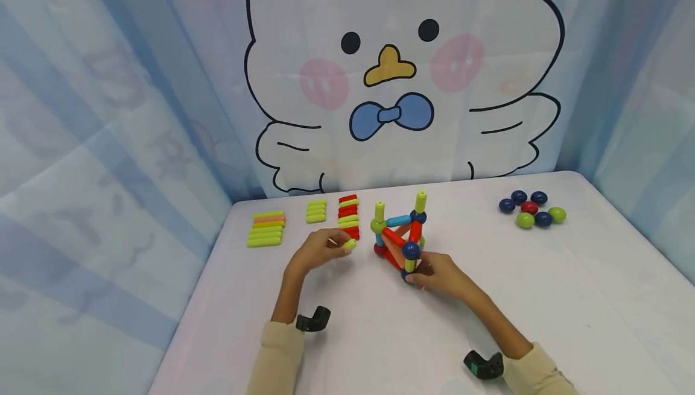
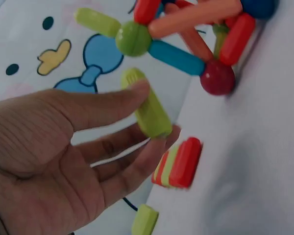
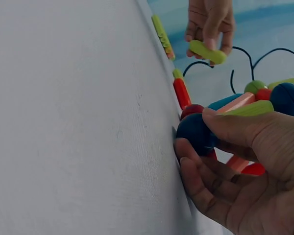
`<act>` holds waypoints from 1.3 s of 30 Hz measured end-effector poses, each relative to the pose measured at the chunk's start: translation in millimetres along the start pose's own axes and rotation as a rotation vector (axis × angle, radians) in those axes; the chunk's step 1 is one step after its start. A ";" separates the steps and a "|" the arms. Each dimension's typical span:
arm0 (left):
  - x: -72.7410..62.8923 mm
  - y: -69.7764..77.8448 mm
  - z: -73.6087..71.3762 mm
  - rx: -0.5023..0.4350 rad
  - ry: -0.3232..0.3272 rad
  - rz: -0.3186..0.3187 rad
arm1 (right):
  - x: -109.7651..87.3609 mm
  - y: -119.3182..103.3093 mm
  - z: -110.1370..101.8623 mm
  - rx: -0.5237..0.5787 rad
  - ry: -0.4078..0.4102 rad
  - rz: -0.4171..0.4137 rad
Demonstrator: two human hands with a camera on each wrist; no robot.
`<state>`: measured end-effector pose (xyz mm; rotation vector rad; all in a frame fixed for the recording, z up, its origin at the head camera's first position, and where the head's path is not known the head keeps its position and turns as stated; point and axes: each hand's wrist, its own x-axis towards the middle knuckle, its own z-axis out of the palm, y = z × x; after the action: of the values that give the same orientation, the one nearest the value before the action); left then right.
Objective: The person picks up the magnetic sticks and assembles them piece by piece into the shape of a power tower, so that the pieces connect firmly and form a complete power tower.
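My left hand [image 1: 320,251] pinches a short yellow-green rod [image 2: 148,105] between thumb and fingers, raised above the table left of the built frame. That frame, a structure of coloured rods and balls [image 1: 394,239], stands on the table; two yellow-green rods [image 1: 421,202] point up from its top. With thumb and fingers my right hand [image 1: 441,274] grips the dark blue ball [image 3: 195,133] at its lower near corner. Another dark blue ball [image 1: 411,251] sits above that corner on a yellow-green rod. Part of the frame is hidden behind the right hand in the right wrist view.
Left of the frame lie a column of red and yellow-green rods [image 1: 349,209], a small yellow-green row [image 1: 316,211] and a longer group of rods [image 1: 266,230]. Several loose blue, red and green balls [image 1: 543,219] lie far right. A printed curtain [image 1: 402,154] hangs behind the table.
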<state>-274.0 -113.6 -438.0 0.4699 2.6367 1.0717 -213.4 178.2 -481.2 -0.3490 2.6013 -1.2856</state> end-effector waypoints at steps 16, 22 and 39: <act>-10.3 72.4 35.9 -0.297 0.071 0.366 | -1.9 -2.4 3.9 0.008 -0.091 -0.149; -11.1 76.9 49.2 -0.253 0.113 0.365 | -2.1 -0.1 4.0 0.004 -0.103 -0.180; -9.2 67.0 38.1 -0.182 0.308 0.317 | -1.7 -3.4 -4.1 -0.041 -0.154 -0.153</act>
<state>-238.9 -48.0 -416.0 0.7552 2.7448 1.5799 -212.6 179.7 -476.0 -0.6385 2.5150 -1.2006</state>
